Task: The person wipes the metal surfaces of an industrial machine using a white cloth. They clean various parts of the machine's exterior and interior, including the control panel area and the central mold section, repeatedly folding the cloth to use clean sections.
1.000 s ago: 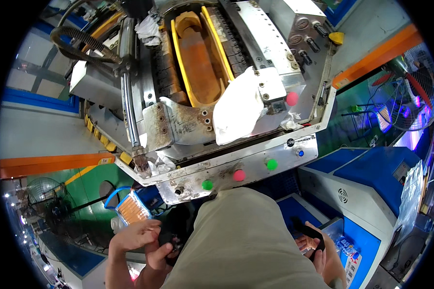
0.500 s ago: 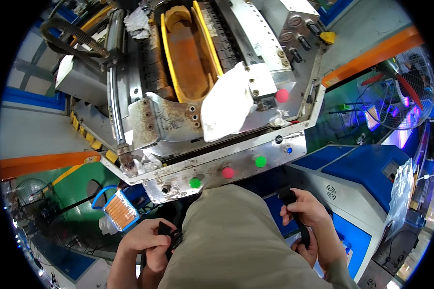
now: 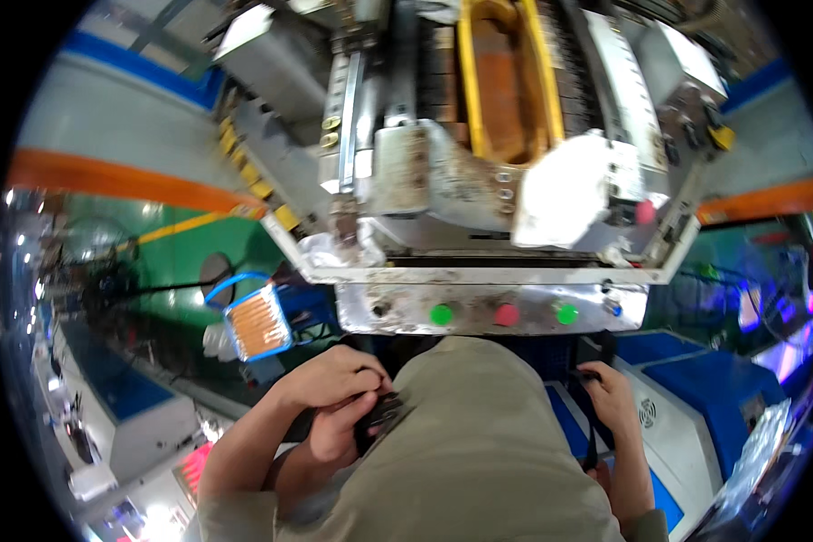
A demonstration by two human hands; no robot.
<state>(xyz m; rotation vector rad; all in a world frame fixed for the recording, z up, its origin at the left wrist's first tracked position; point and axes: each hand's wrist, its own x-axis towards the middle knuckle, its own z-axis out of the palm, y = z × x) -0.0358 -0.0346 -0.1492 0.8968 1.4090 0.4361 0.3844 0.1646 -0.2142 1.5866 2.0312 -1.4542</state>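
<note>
My left hand [image 3: 334, 372], bare below a beige sleeve, is at the left side of my beige shirt [image 3: 470, 434]. Its fingers are closed at a black strap with a buckle-like piece [image 3: 377, 420], partly hidden and blurred. Just under it is a second hand [image 3: 334, 435], apparently another person's, at the same piece. On the other side my right hand [image 3: 611, 394] pinches a long black strap [image 3: 593, 425], whose upper end stands up past my fingers. Lower on this strap another hand [image 3: 598, 473] shows in part, mostly behind my right forearm.
Ahead stands a metal machine with a yellow-rimmed trough [image 3: 556, 108], a white cloth [image 3: 562, 194] and a button panel [image 3: 474, 312]. A blue-handled basket of brown rods [image 3: 258, 325] is at left. To the right is a blue and white cabinet [image 3: 686, 397].
The whole view has turned, so the machine now appears straighter and farther right. My left hand has closed in over the buckle-like piece; my right hand still pinches its strap.
</note>
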